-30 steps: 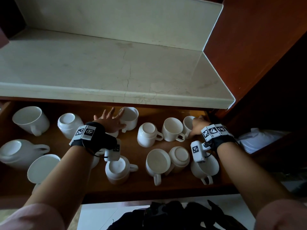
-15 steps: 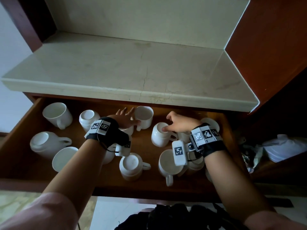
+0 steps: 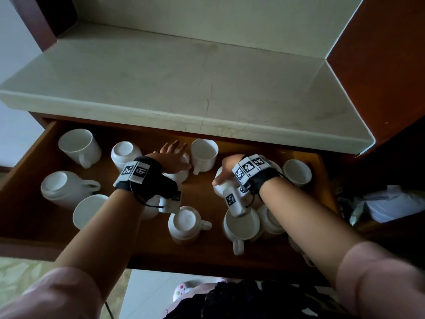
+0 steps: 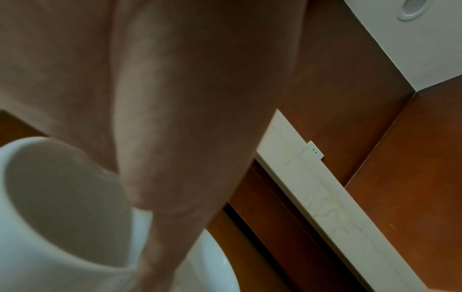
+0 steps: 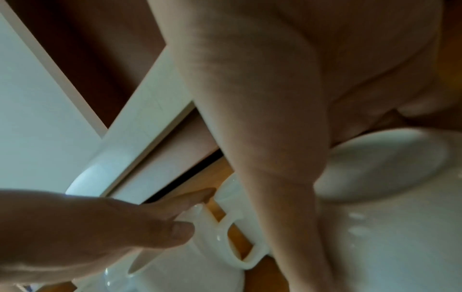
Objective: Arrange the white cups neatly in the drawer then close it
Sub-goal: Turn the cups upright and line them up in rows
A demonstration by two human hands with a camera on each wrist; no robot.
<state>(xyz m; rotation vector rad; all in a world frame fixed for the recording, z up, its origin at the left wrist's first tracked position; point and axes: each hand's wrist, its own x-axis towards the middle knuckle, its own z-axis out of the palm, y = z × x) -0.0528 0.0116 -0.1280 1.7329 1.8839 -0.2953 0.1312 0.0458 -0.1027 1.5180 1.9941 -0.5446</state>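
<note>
Drawer (image 3: 323, 180): right hand (image 3: 226, 168) gripping cup (image 3: 222, 191)

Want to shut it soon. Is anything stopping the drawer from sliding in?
Only the arms: left hand rests on one cup, right hand grips another inside the drawer. Nothing else visibly blocks it.

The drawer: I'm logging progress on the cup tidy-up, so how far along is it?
Early. Nothing looks finished: the drawer stands open and the white cups lie scattered, some upside down like the front one, some upright like the back-left mug. In hand: the left hand rests on one cup, the right hand grips an upturned cup. Left: lining them up, closing.
</note>
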